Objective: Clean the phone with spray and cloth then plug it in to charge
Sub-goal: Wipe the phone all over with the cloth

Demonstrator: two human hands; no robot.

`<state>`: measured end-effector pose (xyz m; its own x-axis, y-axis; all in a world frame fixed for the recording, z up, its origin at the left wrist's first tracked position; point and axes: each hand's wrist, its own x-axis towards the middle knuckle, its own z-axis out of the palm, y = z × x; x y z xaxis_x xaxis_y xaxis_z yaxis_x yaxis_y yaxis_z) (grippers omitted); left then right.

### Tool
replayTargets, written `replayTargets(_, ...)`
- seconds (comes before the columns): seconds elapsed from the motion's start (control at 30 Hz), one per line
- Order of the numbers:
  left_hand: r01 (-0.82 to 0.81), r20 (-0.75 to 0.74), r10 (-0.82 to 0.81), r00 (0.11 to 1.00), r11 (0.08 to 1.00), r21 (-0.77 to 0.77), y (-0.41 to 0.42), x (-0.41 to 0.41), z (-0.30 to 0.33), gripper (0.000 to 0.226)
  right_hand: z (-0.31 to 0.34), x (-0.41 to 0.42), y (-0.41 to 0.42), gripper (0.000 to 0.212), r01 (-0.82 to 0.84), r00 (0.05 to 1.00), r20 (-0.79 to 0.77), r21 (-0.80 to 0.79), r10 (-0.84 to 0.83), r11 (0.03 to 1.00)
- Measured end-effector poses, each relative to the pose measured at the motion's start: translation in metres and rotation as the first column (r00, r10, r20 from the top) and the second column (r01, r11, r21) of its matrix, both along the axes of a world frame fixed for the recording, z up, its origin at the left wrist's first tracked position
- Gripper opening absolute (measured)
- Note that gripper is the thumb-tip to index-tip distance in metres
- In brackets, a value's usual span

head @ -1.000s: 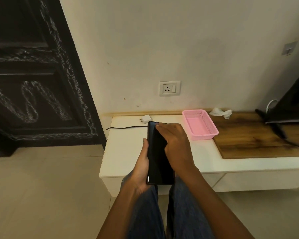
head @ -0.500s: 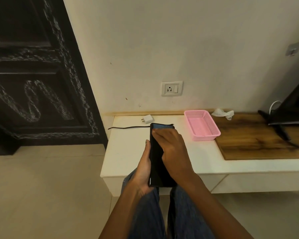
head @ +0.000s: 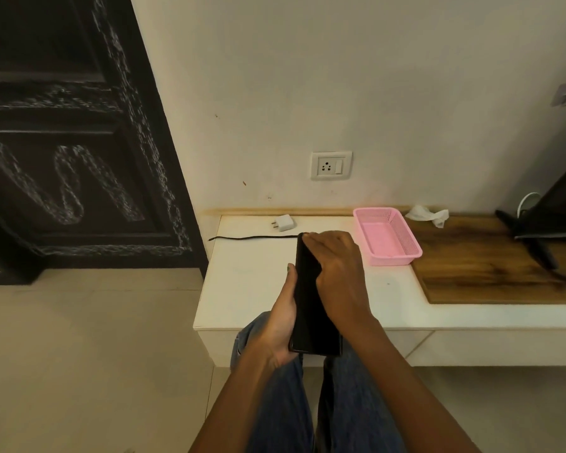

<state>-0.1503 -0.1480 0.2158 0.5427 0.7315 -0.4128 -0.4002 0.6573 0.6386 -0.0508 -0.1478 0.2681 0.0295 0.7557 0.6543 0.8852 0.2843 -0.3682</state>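
Note:
A black phone [head: 311, 308] stands lengthwise in front of me, screen dark. My left hand [head: 280, 322] grips its lower left edge from underneath. My right hand [head: 337, 273] lies over the phone's upper right part, fingers flat on the top end. Whether a cloth lies under the right hand is hidden. A white charger adapter [head: 283, 223] lies on the white table [head: 242, 289] near the wall. A black cable [head: 249, 238] runs along the table toward the phone's top. A white wall socket [head: 330, 165] sits above. A crumpled white cloth [head: 427, 214] lies by the wall.
A pink plastic basket [head: 388, 237] stands to the right of my hands. A wooden board [head: 490, 266] covers the table's right part, with a dark stand and screen [head: 549, 223] on it. A black door [head: 62, 142] is on the left, beige floor below.
My right hand slid up the phone's face to its top end and turned flatter over it. The left hand kept its hold.

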Motion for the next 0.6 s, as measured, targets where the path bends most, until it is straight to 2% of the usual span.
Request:
replayTargets(0.13,0.002,0.034,-0.002,0.999,1.0,-0.012,0.001,-0.005,-0.005,0.065,-0.008,0.0,-0.007,0.032,-0.067,0.993,0.098,0.001,0.067,0.998)
replayTargets(0.33,0.043,-0.018,-0.043,0.999,0.999,0.004,0.003,-0.003,-0.009,0.073,-0.008,0.005,-0.002,0.034,-0.043,0.997,0.059,0.028,0.041,0.999)
replayTargets(0.5,0.008,0.059,-0.007,0.998,1.0,-0.026,0.011,-0.009,-0.01,0.09,-0.014,0.006,-0.009,0.043,-0.188,0.97,0.149,-0.038,0.192,0.981)
replayTargets(0.6,0.027,0.018,-0.026,0.999,0.999,-0.017,0.014,-0.006,-0.009,0.096,-0.005,0.012,0.004,0.044,-0.104,0.99,0.09,-0.036,0.107,0.994)
